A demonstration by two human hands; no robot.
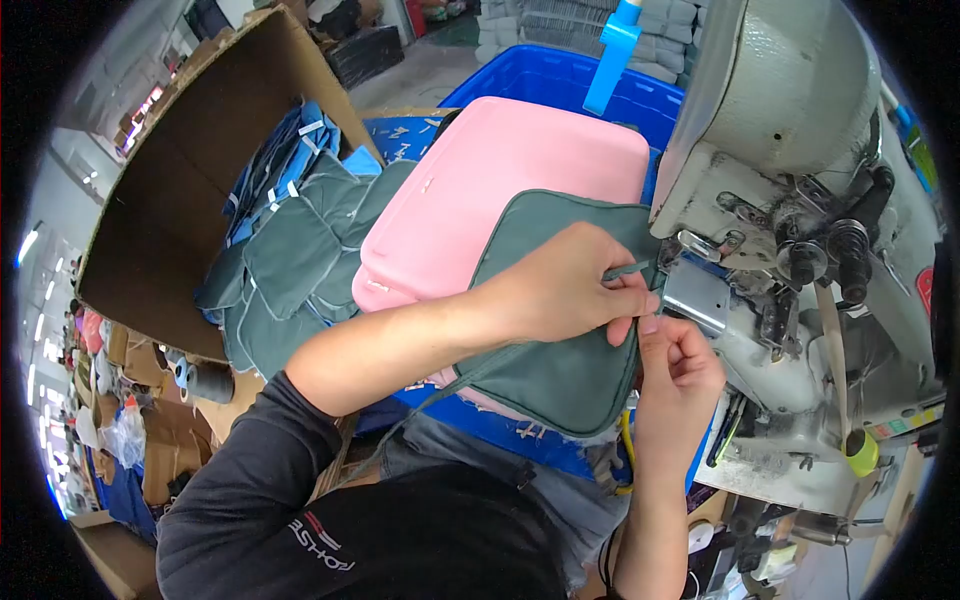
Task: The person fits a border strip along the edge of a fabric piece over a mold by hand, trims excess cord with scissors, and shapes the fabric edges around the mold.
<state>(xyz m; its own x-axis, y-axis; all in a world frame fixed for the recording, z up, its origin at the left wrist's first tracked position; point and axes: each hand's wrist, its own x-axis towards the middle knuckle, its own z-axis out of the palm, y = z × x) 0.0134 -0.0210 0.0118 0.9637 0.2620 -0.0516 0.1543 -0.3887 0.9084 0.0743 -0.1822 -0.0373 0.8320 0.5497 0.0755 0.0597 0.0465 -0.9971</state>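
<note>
A dark green fabric panel (pixel 560 375) with rounded corners and a corded edge lies over a pink plastic board or lid (pixel 540 140). My left hand (pixel 575 285) reaches across it, closed, its fingertips pinching the panel's right edge. A narrow green strip (pixel 628 269) sticks out between its fingers. Just below, my right hand (pixel 680 362) is closed too, thumb and finger pinching the same edge. Both pairs of fingertips nearly meet beside the metal plate (pixel 697 295) of a sewing machine (pixel 790 90). A long green strip (pixel 440 392) trails from the panel toward my lap.
At the left, a cardboard box (pixel 150 220) stands tilted, with stacked green fabric pieces (pixel 295 255) at its opening. A blue crate (pixel 500 72) is behind the pink board. A blue clip-like piece (pixel 610 60) hangs above it. The machine body fills the right side.
</note>
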